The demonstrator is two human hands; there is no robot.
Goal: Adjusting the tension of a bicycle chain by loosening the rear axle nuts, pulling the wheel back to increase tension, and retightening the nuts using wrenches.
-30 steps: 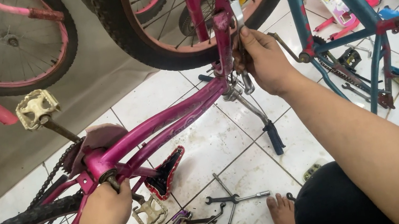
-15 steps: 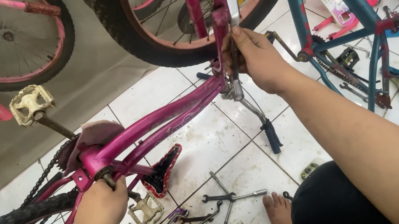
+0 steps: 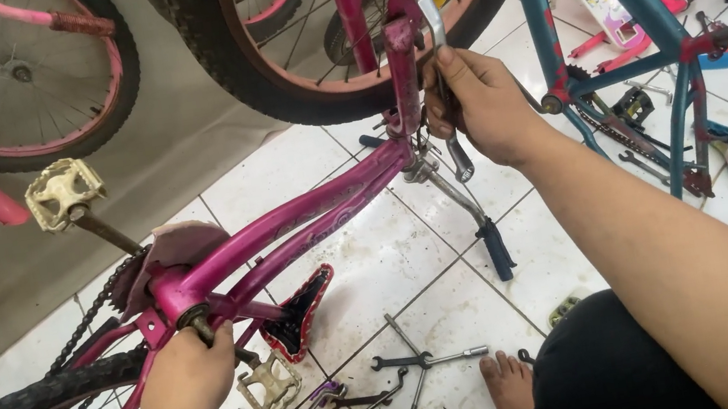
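At fork, wrench [image 3: 430, 19] within right hand [image 3: 482, 103] grip.

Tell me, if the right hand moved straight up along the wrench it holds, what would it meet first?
The right hand grips a silver wrench that points up. Going straight up, it would probably first meet the wrench head at the pink fork end, by the front wheel axle. Depth is unclear.

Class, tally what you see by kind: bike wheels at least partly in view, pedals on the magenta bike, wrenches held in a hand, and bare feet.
Wheels: 6
Pedals: 2
Held wrench: 1
Bare foot: 1
Total: 10
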